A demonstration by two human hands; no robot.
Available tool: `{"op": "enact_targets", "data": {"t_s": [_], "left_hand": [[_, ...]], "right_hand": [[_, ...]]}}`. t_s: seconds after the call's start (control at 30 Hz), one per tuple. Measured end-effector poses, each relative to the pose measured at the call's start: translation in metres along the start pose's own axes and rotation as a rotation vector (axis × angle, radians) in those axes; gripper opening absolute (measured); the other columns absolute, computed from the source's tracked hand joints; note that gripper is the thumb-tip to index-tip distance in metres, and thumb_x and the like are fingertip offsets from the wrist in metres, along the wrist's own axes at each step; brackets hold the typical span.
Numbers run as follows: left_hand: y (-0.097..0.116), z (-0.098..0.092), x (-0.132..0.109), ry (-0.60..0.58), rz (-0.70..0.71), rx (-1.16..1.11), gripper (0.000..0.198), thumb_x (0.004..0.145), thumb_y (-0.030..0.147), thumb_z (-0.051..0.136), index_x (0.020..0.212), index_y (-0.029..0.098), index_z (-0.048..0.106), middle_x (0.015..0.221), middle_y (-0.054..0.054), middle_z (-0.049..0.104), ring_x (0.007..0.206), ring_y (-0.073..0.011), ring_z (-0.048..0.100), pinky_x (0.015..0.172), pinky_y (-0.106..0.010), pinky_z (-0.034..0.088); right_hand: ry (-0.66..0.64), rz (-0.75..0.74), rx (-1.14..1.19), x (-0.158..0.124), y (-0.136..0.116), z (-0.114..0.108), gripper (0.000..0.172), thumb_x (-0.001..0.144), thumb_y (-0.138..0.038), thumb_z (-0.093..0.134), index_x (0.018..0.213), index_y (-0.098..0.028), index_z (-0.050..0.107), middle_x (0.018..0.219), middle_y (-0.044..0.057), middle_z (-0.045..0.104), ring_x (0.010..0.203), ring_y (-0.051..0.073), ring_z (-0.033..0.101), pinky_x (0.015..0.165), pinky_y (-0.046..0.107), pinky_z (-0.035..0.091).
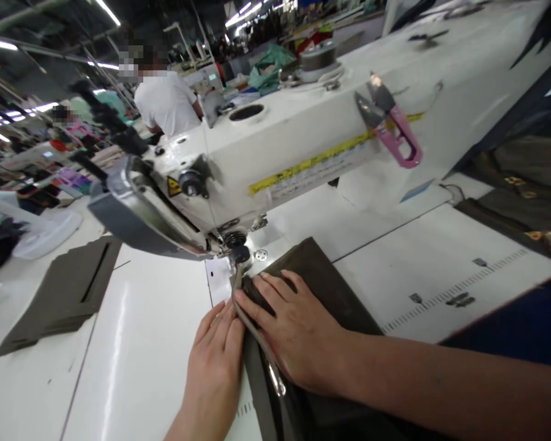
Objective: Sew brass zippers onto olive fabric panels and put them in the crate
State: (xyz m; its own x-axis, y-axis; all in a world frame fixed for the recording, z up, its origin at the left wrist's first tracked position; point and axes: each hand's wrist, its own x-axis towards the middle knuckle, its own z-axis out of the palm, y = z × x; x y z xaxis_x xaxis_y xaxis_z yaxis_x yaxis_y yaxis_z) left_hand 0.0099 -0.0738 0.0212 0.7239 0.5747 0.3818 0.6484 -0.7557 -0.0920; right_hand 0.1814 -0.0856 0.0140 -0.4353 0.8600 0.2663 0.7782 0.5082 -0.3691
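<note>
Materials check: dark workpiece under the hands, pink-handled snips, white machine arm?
Workpiece: probably fabric, mostly matte dark olive-brown; its raised edge curves softly, fibre unclear.
Snips: blades look like grey metal, judging by sheen; the smooth, solid-pink handle could be plastic or coated metal.
Machine arm: likely painted metal, semi-gloss; smooth white surface with soft highlights.

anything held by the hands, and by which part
Dark cloth: right hand flat on top near its far end, left hand at its edge; whether either grips cannot be told.
</note>
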Motion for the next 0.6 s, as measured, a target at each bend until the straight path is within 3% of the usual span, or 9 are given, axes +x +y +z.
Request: {"op": "enact_targets", "data": {"t_s": [0.37,0.5,0.6], "left_hand": [[-0.0035,-0.0009,0.0053,-0.009,0.060,0.103,0.024,0.087,0.007,0.030,0.097,0.010,0.051,0.096,-0.015,0.062,0.096,-0.0235,0.057,0.081,-0.039,0.049],[-0.0020,-0.0029,0.0070,-0.047,0.062,0.108,0.028,0.089,0.008,0.027,0.097,0.009,0.054,0.106,-0.017,0.060,0.100,-0.0233,0.056,0.083,-0.038,0.049],[0.0011,-0.0045,0.0056,-0.086,0.027,0.066,0.031,0.089,0.008,0.027,0.107,0.007,0.051,0.114,-0.017,0.057,0.107,-0.0228,0.053,0.086,-0.038,0.048]], "right_hand": [[0.044,0.010,0.064,0.0014,0.0039,0.0003,0.047,0.091,-0.032,0.028,0.135,-0.014,0.031,0.132,0.017,0.042,0.124,0.030,0.033,0.101,0.053,0.025],[0.035,-0.033,0.028,-0.0017,0.0066,0.0013,0.053,0.087,-0.027,0.035,0.133,-0.002,0.031,0.134,0.021,0.039,0.124,0.032,0.032,0.103,0.052,0.023],[0.032,-0.095,-0.026,-0.0084,0.0102,0.0010,0.051,0.087,-0.024,0.035,0.131,0.002,0.034,0.137,0.022,0.034,0.129,0.031,0.025,0.107,0.048,0.018]]}}
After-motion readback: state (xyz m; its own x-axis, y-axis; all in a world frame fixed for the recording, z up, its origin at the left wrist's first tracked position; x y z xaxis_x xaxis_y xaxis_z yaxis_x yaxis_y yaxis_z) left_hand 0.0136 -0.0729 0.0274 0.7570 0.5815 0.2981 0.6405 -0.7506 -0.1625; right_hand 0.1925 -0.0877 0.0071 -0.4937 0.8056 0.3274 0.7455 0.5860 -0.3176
